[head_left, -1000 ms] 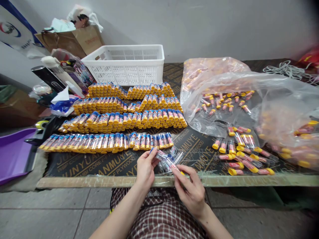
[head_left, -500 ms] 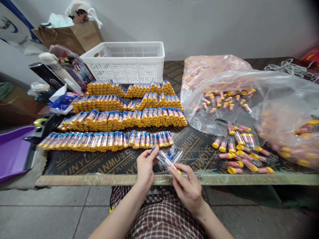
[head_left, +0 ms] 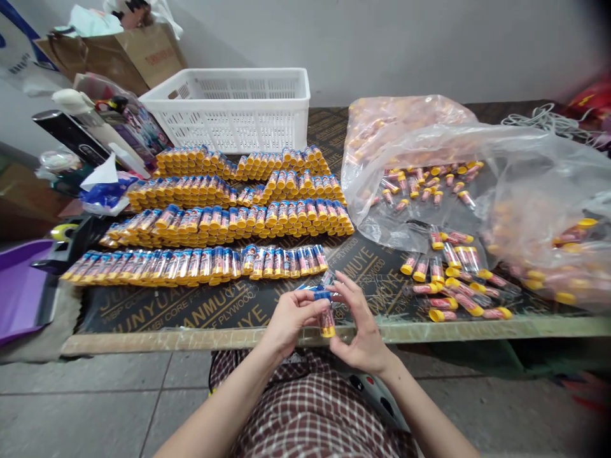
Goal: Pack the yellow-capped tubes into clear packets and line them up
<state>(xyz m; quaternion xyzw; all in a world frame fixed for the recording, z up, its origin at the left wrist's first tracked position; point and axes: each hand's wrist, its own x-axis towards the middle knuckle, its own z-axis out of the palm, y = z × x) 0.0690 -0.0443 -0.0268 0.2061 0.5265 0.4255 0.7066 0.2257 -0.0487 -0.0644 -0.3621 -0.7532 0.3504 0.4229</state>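
Observation:
A small clear tube with a yellow end down and a blue band at its top is upright at the table's front edge. My left hand pinches it near the blue top. Curved around its right side, my right hand has its fingertips at the top and its thumb by the yellow end. Just behind my fingers lie loose clear and blue film sleeves, partly hidden. Finished-looking tubes with blue printed wraps lie in a row to the left. Unwrapped yellow-ended tubes lie loose at the right.
Stacked rows of wrapped tubes stand behind the front row. A white basket is at the back. Large clear plastic bags with more tubes cover the right side. A purple dustpan and bottles are at the left.
The tube has turned from slanted in my right hand to upright in my left hand's pinch, with blue film now at its top. My right hand has shifted and spread around it.

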